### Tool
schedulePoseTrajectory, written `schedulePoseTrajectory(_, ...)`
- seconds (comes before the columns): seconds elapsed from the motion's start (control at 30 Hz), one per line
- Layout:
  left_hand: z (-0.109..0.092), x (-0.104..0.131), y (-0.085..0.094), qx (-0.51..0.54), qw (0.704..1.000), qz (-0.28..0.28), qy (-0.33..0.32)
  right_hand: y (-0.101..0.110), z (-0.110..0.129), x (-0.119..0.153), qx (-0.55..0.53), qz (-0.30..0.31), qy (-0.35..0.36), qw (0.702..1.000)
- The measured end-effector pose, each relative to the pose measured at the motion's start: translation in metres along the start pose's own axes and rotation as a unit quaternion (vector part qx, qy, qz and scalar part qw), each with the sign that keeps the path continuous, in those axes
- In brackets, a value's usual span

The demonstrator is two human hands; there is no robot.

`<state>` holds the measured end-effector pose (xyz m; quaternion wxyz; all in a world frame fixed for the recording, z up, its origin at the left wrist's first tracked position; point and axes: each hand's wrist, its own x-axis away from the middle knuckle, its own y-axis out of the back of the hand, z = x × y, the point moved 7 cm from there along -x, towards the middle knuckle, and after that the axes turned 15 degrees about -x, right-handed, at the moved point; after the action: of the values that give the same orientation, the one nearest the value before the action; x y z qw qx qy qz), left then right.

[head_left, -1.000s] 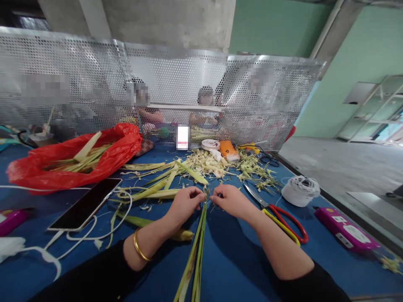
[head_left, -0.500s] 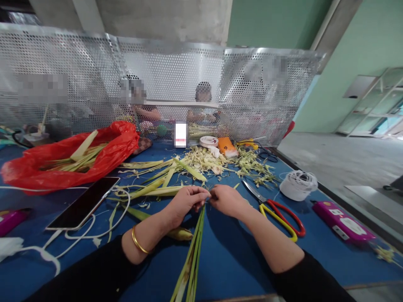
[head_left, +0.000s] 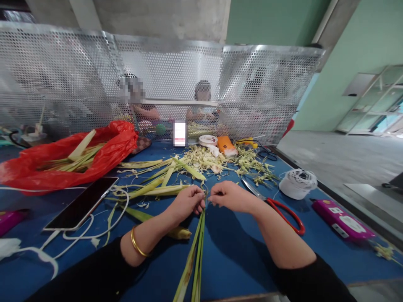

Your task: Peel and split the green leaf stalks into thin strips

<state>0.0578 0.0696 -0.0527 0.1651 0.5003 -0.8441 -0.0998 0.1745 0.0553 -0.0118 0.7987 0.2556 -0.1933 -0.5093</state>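
While bare tabletop (head_left: 236, 260) reaches its near edge (head_left: 371, 282), the left hand (head_left: 187, 203) pinches leaf strips (head_left: 197, 260), the right hand (head_left: 232, 197) curled, grip unclear.

Looks like some kind of craft workshop: blue worktable (head_left: 239, 260) strewn with leaf trimmings (head_left: 204, 158), big scissors (head_left: 256, 191) and white cord (head_left: 297, 184) lying out, people (head_left: 197, 113) behind a perforated metal screen (head_left: 170, 75), bare concrete floor (head_left: 330, 155), open shelving (head_left: 368, 112) over by the green wall (head_left: 352, 50).

Blue table (head_left: 239, 264): red bag (head_left: 63, 183) and scraps (head_left: 201, 160) toward the far edge, cord (head_left: 297, 186) and purple pack (head_left: 343, 220) by the right edge, scissors (head_left: 270, 201) inward.
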Motion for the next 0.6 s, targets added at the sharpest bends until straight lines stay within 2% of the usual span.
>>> schedulePoseTrajectory(0.1, 0.0, 0.001, 0.002, -0.007, 1.0, -0.014, 0.017, -0.001, 0.005, 0.002, -0.168, 0.009, 0.004, 0.986)
schedulePoseTrajectory(0.23, 0.0, 0.001, 0.001, -0.038, 0.999, 0.001, 0.006, -0.007, 0.001, -0.004, -0.277, -0.018, -0.013, 0.961)
schedulePoseTrajectory(0.37, -0.001, 0.001, -0.001, -0.058, 0.998, 0.032, -0.016, -0.013, -0.01, -0.012, -0.36, -0.078, -0.046, 0.928)
schedulePoseTrajectory(0.47, -0.003, 0.001, -0.003, -0.064, 0.996, 0.05, -0.025, -0.015, -0.014, -0.015, -0.401, -0.102, -0.057, 0.909)
schedulePoseTrajectory(0.53, -0.003, 0.001, -0.002, -0.06, 0.997, 0.042, -0.02, -0.014, -0.015, -0.015, -0.416, -0.107, -0.053, 0.901)
schedulePoseTrajectory(0.6, -0.004, 0.001, 0.0, -0.052, 0.998, 0.022, -0.012, -0.007, -0.016, -0.014, -0.398, -0.133, -0.038, 0.907)
